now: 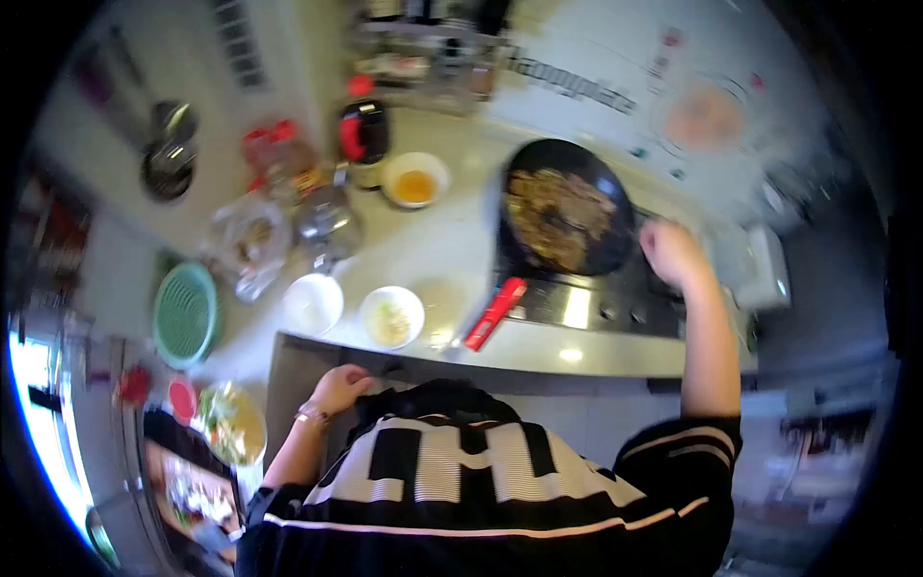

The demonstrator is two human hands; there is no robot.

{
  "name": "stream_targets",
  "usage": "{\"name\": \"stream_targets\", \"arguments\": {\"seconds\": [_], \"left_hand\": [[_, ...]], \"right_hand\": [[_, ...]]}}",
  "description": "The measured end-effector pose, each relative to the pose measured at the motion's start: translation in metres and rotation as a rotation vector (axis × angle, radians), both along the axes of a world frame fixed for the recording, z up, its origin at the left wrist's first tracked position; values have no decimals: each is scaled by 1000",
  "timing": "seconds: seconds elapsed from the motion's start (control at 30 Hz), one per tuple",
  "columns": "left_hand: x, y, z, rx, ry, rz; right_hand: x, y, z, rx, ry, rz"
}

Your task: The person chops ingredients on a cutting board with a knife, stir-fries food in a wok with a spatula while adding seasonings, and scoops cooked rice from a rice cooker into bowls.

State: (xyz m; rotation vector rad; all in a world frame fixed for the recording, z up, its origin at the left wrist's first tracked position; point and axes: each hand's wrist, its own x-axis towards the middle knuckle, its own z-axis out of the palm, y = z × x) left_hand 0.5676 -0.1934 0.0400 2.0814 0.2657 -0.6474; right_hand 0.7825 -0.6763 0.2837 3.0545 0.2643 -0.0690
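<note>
A black frying pan (562, 207) with a red handle (495, 314) sits on the stove, its handle pointing toward the front edge. Browned, chopped food (558, 216) is spread inside it. Just right of the pan's rim is my right hand (673, 252), its fingers curled closed; whatever they may grip is blurred and hard to make out. My left hand (341, 388) hangs in front of the counter edge, near my body, with loosely bent fingers and nothing visible in it. The nearest thing to it is a white bowl (392, 317) with pale chopped pieces.
Another white bowl (313, 304) stands to the left, and a bowl with orange-yellow contents (416, 181) farther back. A dark bottle with a red cap (365, 130), a plastic bag (250, 240), a green basket (187, 315) and a bowl of vegetables (231, 425) line the left side.
</note>
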Motion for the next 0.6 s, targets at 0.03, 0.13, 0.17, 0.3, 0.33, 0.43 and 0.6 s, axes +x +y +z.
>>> {"name": "stream_targets", "arguments": {"seconds": [0.03,0.13,0.17,0.3,0.33,0.43,0.6], "left_hand": [[-2,-5,10,-8,26,26],[-13,-2,20,-22,-9,44],[-16,3,24,-2,49,74],[-30,22,39,72,-122,295],[-30,29,49,53,-181,407],[-17,59,75,110,-435,653],[61,141,94,199,-697,1048]], "right_hand": [[-17,8,-23,5,-35,20],[-56,20,-71,70,147,-82],[-62,28,-78,48,187,-145],[-63,46,-52,-92,230,-189],[-59,57,-43,-243,151,-143],[-40,114,-27,62,-104,233],[-44,303,-11,322,122,663]]}}
